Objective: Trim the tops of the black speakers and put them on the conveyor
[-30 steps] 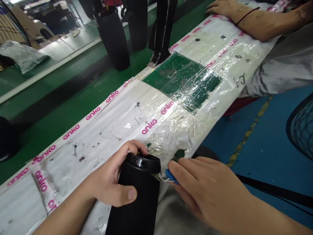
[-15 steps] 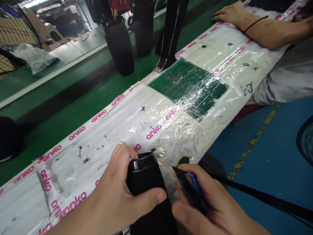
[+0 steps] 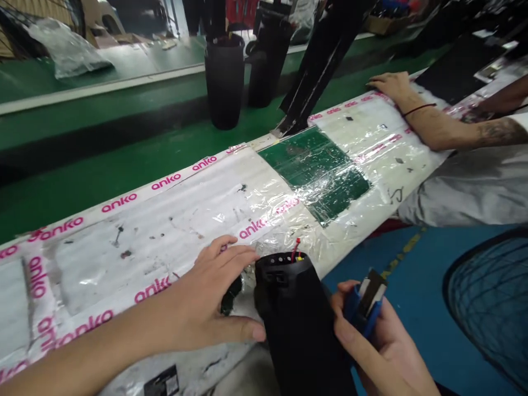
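- Swung right since the earlier frame: blue utility knife (image 3: 369, 298), now farther from the black cylindrical housing (image 3: 299, 324).
- Housing: five o'clock, open end toward eleven, red connector (image 3: 297, 242) poking out.
- Left hand (image 3: 214, 300): seven o'clock, thumb and fingers spread apart beside the housing; contact unclear.
- Right hand (image 3: 385, 347): four o'clock, fingers clamped on the knife.

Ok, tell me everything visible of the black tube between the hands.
Matt black, perhaps fabric-covered, the tube tilts, open end up. Small holes line the rim's inside; a red wire and a yellow bit show at the mouth. Its lower end is out of frame. The left hand is spread at its left side, the right hand close on the other; contact is unclear.
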The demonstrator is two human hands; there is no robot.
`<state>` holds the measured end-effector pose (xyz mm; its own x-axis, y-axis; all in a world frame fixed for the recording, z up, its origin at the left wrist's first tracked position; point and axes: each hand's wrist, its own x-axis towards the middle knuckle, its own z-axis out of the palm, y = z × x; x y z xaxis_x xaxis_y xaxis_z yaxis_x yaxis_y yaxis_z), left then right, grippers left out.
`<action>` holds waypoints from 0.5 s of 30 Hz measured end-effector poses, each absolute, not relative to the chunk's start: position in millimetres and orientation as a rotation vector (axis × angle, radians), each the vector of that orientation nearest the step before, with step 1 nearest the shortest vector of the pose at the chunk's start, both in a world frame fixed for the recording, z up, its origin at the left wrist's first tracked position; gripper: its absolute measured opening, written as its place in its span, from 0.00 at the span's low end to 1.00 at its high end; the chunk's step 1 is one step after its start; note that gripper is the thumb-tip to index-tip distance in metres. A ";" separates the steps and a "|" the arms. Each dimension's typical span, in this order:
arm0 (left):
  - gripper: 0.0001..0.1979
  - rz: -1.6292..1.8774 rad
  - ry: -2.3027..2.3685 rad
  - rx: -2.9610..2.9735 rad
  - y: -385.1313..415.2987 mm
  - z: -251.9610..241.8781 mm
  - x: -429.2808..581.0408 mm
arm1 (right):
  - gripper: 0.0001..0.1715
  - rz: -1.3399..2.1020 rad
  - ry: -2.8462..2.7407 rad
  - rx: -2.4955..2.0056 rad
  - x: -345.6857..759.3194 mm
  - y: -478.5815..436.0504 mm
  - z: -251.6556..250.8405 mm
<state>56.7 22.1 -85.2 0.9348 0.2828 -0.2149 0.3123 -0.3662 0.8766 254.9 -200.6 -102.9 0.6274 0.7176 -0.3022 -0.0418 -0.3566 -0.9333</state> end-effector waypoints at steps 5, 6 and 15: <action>0.29 0.183 0.309 1.904 9.9 -90.6 61.4 | 0.34 1.048 -0.538 -1.602 244.1 -195.9 -111.0; 0.29 0.238 0.303 1.867 9.2 -92.2 59.2 | 0.33 1.090 -0.526 -1.567 238.0 -191.1 -111.4; 0.23 0.390 0.587 1.491 -5.7 -90.3 42.6 | 0.31 1.281 -0.216 -1.504 185.5 -160.6 -105.1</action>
<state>42.6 -5.7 -90.3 0.8028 0.5830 -0.1246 0.1113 0.0587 0.9921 185.5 -160.6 -105.1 0.4000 0.7050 -0.5856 -0.4740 -0.3877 -0.7905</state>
